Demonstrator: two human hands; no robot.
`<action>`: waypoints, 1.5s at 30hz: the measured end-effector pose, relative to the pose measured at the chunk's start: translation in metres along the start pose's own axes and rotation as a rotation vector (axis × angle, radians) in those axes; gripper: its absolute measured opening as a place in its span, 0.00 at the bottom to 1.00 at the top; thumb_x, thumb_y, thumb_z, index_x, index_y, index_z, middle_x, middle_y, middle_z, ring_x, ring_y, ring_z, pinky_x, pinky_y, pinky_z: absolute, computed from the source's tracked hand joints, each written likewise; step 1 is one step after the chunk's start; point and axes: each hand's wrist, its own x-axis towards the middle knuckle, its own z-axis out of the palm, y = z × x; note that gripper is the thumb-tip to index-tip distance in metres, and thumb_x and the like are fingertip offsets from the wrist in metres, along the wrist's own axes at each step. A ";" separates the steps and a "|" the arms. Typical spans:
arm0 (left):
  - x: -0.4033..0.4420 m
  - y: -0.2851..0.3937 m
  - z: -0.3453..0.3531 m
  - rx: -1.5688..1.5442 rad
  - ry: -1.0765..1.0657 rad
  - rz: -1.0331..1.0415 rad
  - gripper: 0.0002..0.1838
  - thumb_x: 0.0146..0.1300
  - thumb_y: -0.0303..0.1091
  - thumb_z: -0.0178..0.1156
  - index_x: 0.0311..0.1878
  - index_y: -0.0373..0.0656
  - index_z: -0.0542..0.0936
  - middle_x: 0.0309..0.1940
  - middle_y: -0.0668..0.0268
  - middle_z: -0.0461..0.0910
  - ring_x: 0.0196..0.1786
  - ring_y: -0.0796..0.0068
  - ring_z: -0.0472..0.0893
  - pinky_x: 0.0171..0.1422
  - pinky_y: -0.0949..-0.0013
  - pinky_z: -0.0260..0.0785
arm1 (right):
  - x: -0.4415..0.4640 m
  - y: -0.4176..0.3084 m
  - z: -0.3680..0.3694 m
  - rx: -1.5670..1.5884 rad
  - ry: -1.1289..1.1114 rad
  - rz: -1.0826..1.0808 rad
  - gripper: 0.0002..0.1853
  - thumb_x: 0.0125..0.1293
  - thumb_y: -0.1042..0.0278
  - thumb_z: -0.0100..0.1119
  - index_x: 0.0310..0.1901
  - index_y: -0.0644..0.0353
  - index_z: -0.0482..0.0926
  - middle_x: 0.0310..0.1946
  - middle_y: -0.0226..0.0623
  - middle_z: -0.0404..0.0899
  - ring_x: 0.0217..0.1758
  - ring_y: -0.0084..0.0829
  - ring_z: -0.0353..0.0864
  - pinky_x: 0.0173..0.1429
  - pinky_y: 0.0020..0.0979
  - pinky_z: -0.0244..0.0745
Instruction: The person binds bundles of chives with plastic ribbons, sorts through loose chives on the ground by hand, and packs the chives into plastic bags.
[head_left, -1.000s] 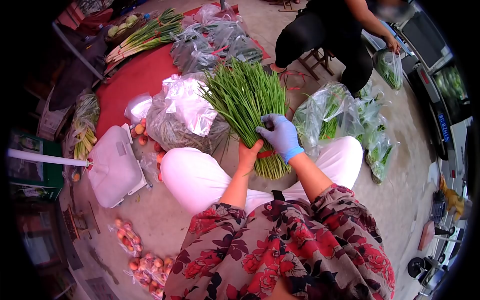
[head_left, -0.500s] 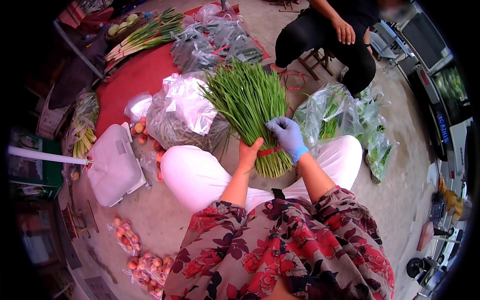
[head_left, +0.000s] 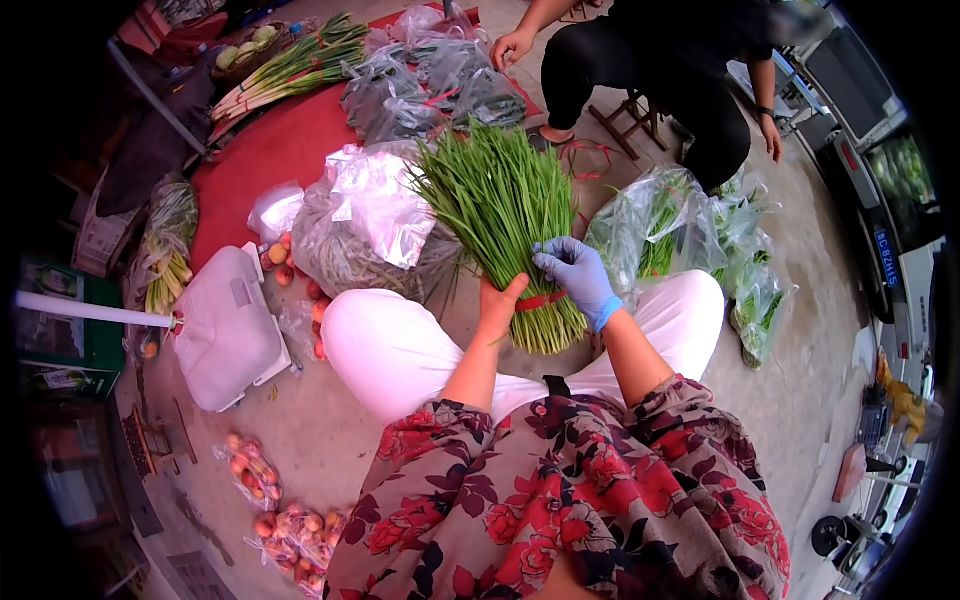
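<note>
A thick bundle of green chives (head_left: 505, 200) leans up and away from me between my knees, its cut stem ends toward me. A red band (head_left: 540, 301) ties it near the lower end. My bare left hand (head_left: 500, 305) is wrapped round the left side of the bundle near the band, with most of its fingers hidden behind the stems. On the right side, my right hand (head_left: 575, 268), in a pale blue glove, has its fingers curled and pinched against the chives just above the band.
Bags of greens (head_left: 655, 225) lie to the right, near a seated person (head_left: 640, 70). A large plastic bag (head_left: 370, 220) stands left of the chives. A white scale (head_left: 228, 330), bagged peaches (head_left: 300, 540), leeks (head_left: 300, 70) and a red mat (head_left: 270, 150) are farther left.
The seated person's hands have moved apart, one out to the left and the other down to the right. My right hand has shifted only slightly on the chives; my left hand keeps its place.
</note>
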 end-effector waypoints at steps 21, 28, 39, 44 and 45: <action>-0.003 0.010 0.003 -0.086 0.019 -0.001 0.26 0.52 0.35 0.65 0.52 0.37 0.70 0.46 0.64 0.76 0.45 0.73 0.75 0.51 0.70 0.67 | -0.012 0.002 0.006 0.076 -0.004 -0.016 0.06 0.61 0.71 0.58 0.38 0.64 0.78 0.35 0.29 0.79 0.29 0.16 0.72 0.33 0.18 0.70; -0.007 0.015 0.004 -0.064 0.023 0.009 0.27 0.51 0.38 0.66 0.52 0.37 0.70 0.45 0.64 0.76 0.45 0.74 0.75 0.51 0.70 0.67 | -0.017 0.000 0.007 0.070 0.027 -0.024 0.06 0.64 0.69 0.55 0.38 0.62 0.75 0.33 0.27 0.78 0.26 0.15 0.71 0.29 0.16 0.66; -0.009 0.016 0.001 -0.089 -0.020 -0.012 0.32 0.51 0.41 0.65 0.57 0.37 0.67 0.50 0.63 0.73 0.50 0.71 0.73 0.56 0.67 0.65 | -0.013 0.012 -0.001 0.305 0.016 0.014 0.06 0.69 0.64 0.46 0.38 0.56 0.68 0.19 0.24 0.65 0.18 0.17 0.60 0.22 0.18 0.56; -0.007 0.013 -0.003 -0.170 -0.046 -0.010 0.35 0.49 0.43 0.66 0.58 0.37 0.66 0.51 0.61 0.73 0.52 0.68 0.73 0.57 0.65 0.65 | -0.004 0.003 -0.019 0.535 0.202 -0.095 0.06 0.68 0.63 0.48 0.39 0.55 0.70 0.20 0.23 0.64 0.20 0.18 0.61 0.24 0.21 0.58; -0.008 0.012 -0.003 -0.178 -0.033 -0.001 0.34 0.49 0.43 0.66 0.57 0.37 0.67 0.50 0.62 0.73 0.51 0.69 0.74 0.57 0.66 0.65 | -0.002 0.002 -0.028 0.456 0.309 -0.081 0.06 0.68 0.63 0.49 0.39 0.55 0.70 0.20 0.23 0.65 0.20 0.19 0.63 0.24 0.21 0.60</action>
